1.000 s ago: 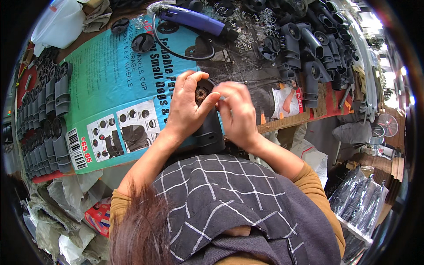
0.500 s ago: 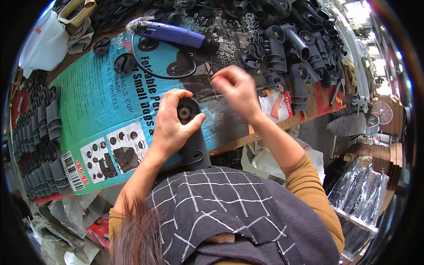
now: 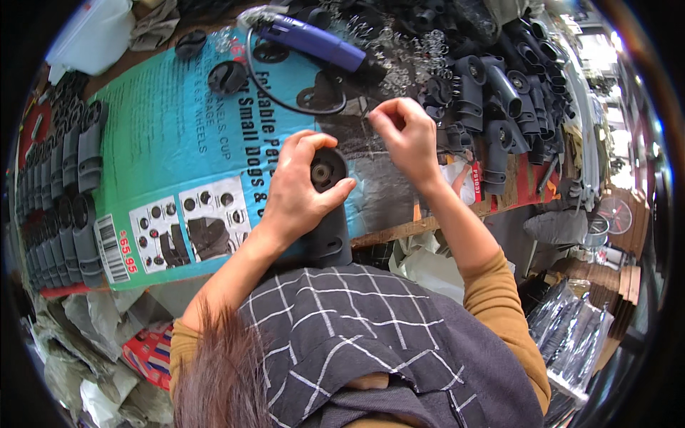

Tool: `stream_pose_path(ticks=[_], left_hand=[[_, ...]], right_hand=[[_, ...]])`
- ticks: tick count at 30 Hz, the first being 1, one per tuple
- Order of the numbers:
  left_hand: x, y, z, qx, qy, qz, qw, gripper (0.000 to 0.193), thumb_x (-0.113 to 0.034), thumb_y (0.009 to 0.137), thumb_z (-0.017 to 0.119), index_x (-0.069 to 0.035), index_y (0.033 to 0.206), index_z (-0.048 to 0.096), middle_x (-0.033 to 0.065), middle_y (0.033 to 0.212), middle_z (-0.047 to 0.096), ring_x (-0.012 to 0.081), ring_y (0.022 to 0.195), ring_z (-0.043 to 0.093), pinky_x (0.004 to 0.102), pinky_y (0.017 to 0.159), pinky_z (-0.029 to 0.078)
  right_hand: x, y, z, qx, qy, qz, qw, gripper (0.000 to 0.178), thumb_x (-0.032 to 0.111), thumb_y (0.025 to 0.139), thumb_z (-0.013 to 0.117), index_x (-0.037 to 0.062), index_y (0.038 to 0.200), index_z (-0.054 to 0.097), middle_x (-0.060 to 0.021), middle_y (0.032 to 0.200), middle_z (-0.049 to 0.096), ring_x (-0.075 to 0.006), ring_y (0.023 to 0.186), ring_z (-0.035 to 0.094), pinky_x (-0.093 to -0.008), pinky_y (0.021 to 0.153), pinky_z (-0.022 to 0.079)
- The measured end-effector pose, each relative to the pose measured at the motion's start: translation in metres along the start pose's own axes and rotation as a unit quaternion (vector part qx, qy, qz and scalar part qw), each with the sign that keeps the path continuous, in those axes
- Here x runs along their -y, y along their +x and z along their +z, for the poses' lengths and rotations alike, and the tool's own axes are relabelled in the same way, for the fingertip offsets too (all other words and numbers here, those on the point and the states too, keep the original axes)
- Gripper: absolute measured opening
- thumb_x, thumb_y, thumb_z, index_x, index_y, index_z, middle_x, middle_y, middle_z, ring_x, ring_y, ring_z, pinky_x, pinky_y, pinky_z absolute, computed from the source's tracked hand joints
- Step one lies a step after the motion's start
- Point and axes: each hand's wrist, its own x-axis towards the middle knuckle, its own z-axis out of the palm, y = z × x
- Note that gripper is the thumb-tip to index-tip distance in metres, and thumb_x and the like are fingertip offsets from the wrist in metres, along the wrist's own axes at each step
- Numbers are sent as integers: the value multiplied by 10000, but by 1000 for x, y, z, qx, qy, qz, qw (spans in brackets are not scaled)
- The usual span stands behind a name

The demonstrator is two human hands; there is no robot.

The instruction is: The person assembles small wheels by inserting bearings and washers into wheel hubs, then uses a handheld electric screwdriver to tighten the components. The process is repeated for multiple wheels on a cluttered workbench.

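Head view: on the left, rows of dark grey plastic fittings (image 3: pixel 90 153) are ranked along the left edge of a blue-green printed cardboard sheet (image 3: pixel 160 135), which covers much of the bench (image 3: pixel 389 233). Off the sheet's far left corner is a white plastic tub (image 3: pixel 93 32), and just right of that, beyond the sheet's far edge, a crumpled drab cloth (image 3: pixel 155 27). A red, white and blue package (image 3: pixel 148 353) lies below the sheet's near left edge. Two round black caps (image 3: pixel 227 77) rest on the sheet's far part.

The left hand (image 3: pixel 321 162), over the right half of the sheet, is curled around the rounded head of a grey fitting (image 3: pixel 330 232), fingers on its far side and thumb on its near side. That fitting lies at the sheet's near edge, its head pointing away from the person (a ringed metal centre (image 3: pixel 322 172) shows in the head). Farther up the sheet lies a blue-purple power tool (image 3: pixel 314 44), its black cord (image 3: pixel 285 109) looped over the print.

Small loose metal pieces (image 3: pixel 403 78) scatter around the sheet's far right corner. The right hand (image 3: pixel 374 118), above the sheet's dark right part, is narrow, thumb and fingertips drawn together; whether they pinch anything, I cannot tell. More grey fittings (image 3: pixel 471 85) heap up beyond the sheet's right side.
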Motion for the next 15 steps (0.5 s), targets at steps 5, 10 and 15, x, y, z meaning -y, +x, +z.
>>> stream_pose_path(ticks=[5, 10, 15], left_hand=[[4, -3, 2, -1, -6, -5, 1000, 621, -175, 674, 807, -16, 1177, 480, 203, 1181, 527, 366, 1137, 519, 425, 947, 458], [4, -2, 3, -10, -14, 4, 1000, 585, -150, 672, 777, -22, 1158, 477, 204, 1162, 531, 373, 1129, 521, 427, 937, 466], [5, -4, 2, 1, 0, -1, 1000, 612, -216, 690, 806, -15, 1167, 480, 208, 1171, 526, 376, 1124, 520, 429, 946, 455]], right_hand=[[46, -45, 18, 124, 34, -41, 991, 86, 69, 800, 741, 11, 834, 687, -29, 734, 584, -98, 640, 513, -251, 577, 420], [47, -45, 29, 100, 49, -30, 993, 68, 102, 767, 735, 44, 780, 701, -57, 684, 584, -195, 673, 547, -330, 620, 449], [46, -43, 14, 105, 89, -5, 990, 45, 69, 780, 738, 38, 810, 724, -66, 714, 624, -170, 679, 577, -300, 620, 460]])
